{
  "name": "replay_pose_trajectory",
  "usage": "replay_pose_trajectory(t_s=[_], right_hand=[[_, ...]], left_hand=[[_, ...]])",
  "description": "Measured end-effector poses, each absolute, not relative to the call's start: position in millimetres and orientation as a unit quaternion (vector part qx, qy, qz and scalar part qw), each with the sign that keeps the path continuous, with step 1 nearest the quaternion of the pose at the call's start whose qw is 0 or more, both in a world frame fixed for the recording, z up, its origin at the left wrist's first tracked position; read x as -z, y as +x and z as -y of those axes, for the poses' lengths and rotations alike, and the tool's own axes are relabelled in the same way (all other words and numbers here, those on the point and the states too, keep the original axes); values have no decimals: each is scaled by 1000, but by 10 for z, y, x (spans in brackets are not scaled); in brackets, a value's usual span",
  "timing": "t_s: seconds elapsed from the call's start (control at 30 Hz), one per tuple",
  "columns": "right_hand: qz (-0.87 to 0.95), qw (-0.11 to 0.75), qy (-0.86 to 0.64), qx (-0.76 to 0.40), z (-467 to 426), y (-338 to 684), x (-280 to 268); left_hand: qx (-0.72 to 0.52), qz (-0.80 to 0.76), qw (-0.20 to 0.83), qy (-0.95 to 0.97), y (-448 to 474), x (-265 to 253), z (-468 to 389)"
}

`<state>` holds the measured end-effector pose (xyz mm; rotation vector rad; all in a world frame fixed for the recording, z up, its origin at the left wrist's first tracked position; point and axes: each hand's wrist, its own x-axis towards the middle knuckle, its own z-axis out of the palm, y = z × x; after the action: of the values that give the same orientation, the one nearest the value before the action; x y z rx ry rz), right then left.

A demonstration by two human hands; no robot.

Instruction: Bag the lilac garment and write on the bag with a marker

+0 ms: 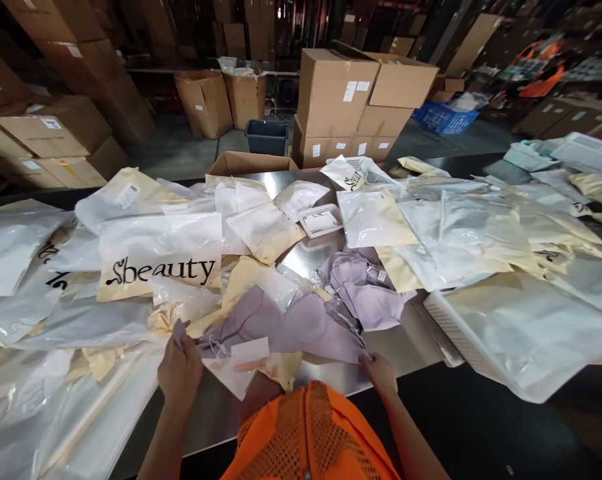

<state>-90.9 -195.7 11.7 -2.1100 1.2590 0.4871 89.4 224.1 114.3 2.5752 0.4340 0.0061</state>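
An orange mesh vest fills the near edge, and just beyond it the left hand and right hand each pinch a near edge of a lilac garment. The garment lies spread on the steel table, among clear and cream plastic bags, with a "Sbeauty" bag to its far left.

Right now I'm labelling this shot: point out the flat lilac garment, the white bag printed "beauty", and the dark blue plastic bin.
flat lilac garment [301, 330], head view, middle of fabric.
white bag printed "beauty" [161, 240], head view, plain upper panel.
dark blue plastic bin [266, 139], head view, front wall.
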Motion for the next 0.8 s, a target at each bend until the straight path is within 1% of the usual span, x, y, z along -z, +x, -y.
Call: replay_pose_trajectory(t_s=[0.07,0.1,0.13,0.17,0.23,0.27,0.3,0.33,0.4,0.43,0.5,0.57,0.63,0.73,0.8], right_hand=[[-455,313,-829,-89,1875,-812,-276],[-431,335,-837,-25,1802,-747,-389],[-386,379,-841,28,1714,-674,-519],[-313,445,-836,67,1620,-597,-655],[-104,588,-800,52,1448,-429,-897],[-28,622,-782,42,1386,-339,-981],[20,630,-775,44,1344,-241,-1029],[34,616,-785,61,1321,-136,-1037],[5,539,-839,79,1315,97,-949],[-15,490,-870,54,1315,220,-867],[-42,416,-908,-38,1287,456,-677],[-52,367,-921,-120,1193,643,-507],[-58,319,-933,-157,1042,758,-399],[-61,232,-957,-162,822,818,-358],[-46,216,-964,-147,755,838,-379]], left_hand=[[-44,-179,287,940,860,-1256,-2102],[-65,-161,307,936,829,-1283,-2001],[-71,-118,333,933,790,-1293,-1881],[-53,-54,365,928,746,-1292,-1746],[53,112,418,900,656,-1276,-1475],[111,179,429,879,618,-1268,-1362],[152,213,432,863,590,-1261,-1280],[168,217,434,858,574,-1256,-1237],[154,158,438,872,578,-1241,-1272],[143,119,437,880,593,-1227,-1343],[147,62,424,891,627,-1180,-1546],[169,45,399,900,633,-1102,-1766],[185,44,377,906,587,-1002,-1940],[189,47,370,908,439,-834,-2048],[174,47,374,910,330,-734,-2014]])
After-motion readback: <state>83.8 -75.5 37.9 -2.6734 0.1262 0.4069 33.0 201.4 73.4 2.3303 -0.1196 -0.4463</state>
